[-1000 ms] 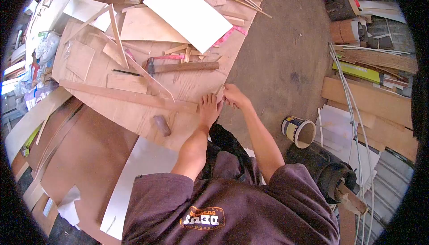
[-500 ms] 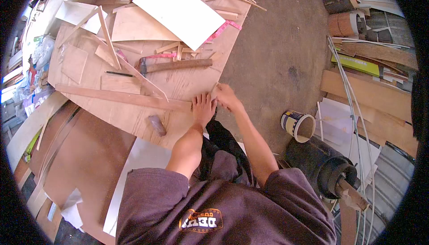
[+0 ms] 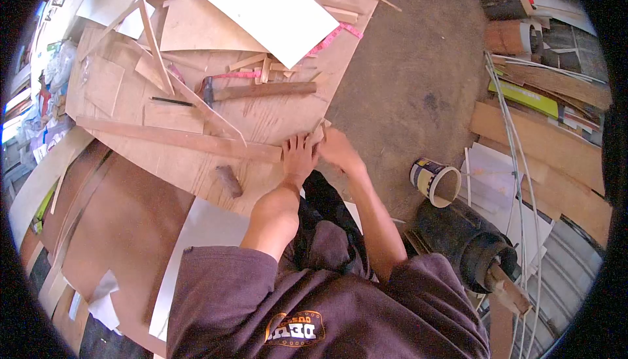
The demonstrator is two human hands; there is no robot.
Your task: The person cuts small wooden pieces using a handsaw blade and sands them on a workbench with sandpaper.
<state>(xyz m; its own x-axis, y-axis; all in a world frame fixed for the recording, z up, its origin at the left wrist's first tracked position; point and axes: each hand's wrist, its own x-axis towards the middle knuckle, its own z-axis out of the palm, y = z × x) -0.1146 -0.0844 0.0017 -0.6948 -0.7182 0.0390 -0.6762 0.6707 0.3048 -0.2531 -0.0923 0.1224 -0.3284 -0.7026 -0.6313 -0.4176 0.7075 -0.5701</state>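
Note:
My left hand [image 3: 298, 157] lies with its fingers spread over the right end of a long wooden strip [image 3: 176, 139], near the edge of the plywood table [image 3: 261, 120]. Right beside it, at the table edge, my right hand [image 3: 337, 147] has its fingers closed around something I cannot make out. A small pale wood end shows just above the two hands. A hammer [image 3: 261, 91] lies on the table above them. To the left of my left forearm is a small brown block [image 3: 229, 181].
A white panel [image 3: 268, 12], a pink tape measure [image 3: 325, 40], a dark pencil [image 3: 171, 102] and wood scraps are on the table. On the floor at right are a bucket [image 3: 436, 182], a black roll [image 3: 458, 241] and long thin rods [image 3: 513, 156].
The view has shifted slightly. My right hand has turned a little at the table edge, its back now more in view. My left hand stays on the strip's end.

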